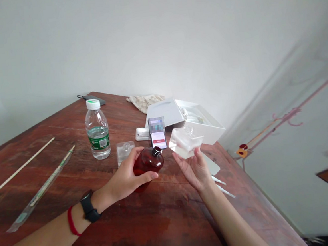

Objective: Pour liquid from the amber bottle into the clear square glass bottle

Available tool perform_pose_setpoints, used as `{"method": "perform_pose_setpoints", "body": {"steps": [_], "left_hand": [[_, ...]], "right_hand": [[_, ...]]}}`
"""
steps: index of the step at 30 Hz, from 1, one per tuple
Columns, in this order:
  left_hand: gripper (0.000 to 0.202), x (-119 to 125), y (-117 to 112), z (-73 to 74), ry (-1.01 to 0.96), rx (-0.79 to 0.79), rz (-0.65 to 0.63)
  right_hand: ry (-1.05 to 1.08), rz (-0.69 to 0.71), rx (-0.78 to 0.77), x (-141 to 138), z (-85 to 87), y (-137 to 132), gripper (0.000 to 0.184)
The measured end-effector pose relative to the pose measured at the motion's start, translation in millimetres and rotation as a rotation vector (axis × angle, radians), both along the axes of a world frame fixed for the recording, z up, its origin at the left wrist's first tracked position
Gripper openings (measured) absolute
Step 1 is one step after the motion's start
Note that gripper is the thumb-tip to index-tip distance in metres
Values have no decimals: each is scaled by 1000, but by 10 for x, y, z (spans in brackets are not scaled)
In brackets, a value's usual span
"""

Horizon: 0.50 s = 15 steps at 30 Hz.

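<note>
From my remote seat I read this as the bringing-together step: two vessels are held close over the table, and nothing is passing between them. The left hand is wrapped firmly round the amber bottle, thumb along its near side. The bottle is tipped well over, its dark neck pointing up and away toward the phone; I cannot tell whether the neck is capped, or whether the bottle's base touches the wood. The right hand is palm up, its fingertips closed on the underside of a clear square jar, held just right of the bottle's neck and a little higher, near but apart from it. A second small clear jar stands on the table behind the left hand, beside the water bottle, and the white box sits behind the raised jar. In my judgement, any next move calls for lining the neck up with the jar's mouth, keeping the right hand steady, and changing the bottle's tilt slowly.
</note>
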<state>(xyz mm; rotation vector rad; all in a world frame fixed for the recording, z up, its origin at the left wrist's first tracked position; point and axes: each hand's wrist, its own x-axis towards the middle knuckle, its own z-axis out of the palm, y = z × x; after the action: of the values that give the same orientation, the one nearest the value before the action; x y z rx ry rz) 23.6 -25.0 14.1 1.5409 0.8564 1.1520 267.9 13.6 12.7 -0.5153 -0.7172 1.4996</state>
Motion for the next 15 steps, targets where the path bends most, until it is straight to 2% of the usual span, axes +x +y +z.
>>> {"method": "perform_pose_setpoints", "body": {"steps": [15], "left_hand": [[61, 7, -15, 6, -10, 12, 28]], "right_hand": [[-50, -3, -57, 20, -30, 40, 60]]}}
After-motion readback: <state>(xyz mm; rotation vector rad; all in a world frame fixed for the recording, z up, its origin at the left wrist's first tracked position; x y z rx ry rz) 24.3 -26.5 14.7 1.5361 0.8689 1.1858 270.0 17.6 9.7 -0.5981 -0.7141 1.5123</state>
